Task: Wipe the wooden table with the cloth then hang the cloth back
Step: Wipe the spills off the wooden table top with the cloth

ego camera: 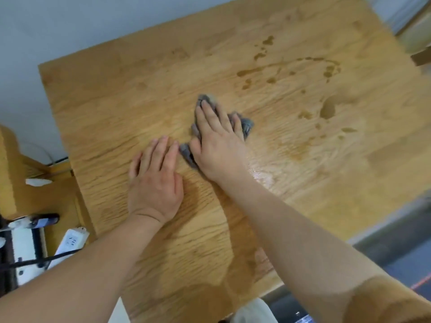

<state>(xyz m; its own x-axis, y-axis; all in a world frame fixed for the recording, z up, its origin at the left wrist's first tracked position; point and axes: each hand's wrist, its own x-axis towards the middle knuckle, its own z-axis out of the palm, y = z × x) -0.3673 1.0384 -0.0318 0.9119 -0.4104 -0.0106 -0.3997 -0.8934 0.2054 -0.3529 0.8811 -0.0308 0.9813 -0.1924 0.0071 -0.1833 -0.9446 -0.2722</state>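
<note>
Left arm pose: the bare forearm is reaching in from the lower left, with the left hand [155,183] lying palm down on the worktop [116,101] near its middle.
Left grip: the fingers are lying straight and close together, flat against the wood. It is holding nothing. The fingertips are sitting just beside the near corner of the cloth [246,125]; contact there cannot be determined.
Right arm pose: the bare forearm is stretching in from the lower right across the near edge, with the right hand [218,145] lying palm down, ahead and to the right of the left one.
Right grip: the fingers are extending straight and slightly fanned, pressing flat on the cloth. Nothing is being pinched or curled round.
Cloth location: grey and crumpled, it is lying at the worktop's centre under the right palm, its edges showing past the fingertips and both sides of the hand.
Worktop surface: wet patches [327,109] and damp streaks are showing on the far right portion, and a glossy film is showing beside the right wrist.
Surroundings: a white power strip [71,241] is lying on the floor at lower left.
</note>
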